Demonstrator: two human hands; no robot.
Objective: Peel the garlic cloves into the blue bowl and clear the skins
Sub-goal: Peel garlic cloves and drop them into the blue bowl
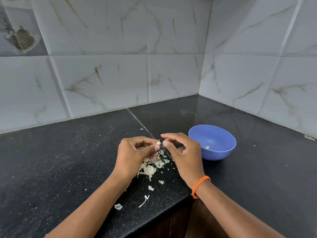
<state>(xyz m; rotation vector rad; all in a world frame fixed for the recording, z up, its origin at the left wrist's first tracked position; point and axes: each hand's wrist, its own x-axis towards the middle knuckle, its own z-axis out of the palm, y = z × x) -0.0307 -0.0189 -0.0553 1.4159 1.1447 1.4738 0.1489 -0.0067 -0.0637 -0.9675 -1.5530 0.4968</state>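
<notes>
Head view: left hand fingers pinch clove.

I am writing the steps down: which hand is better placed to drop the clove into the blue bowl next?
Probably the right hand: it is beside the blue bowl. However, the left hand pinches the garlic clove, so it must pass it over.

Single head-worn view, looking forward and down, close over the black counter, facing tiled corner walls
</notes>
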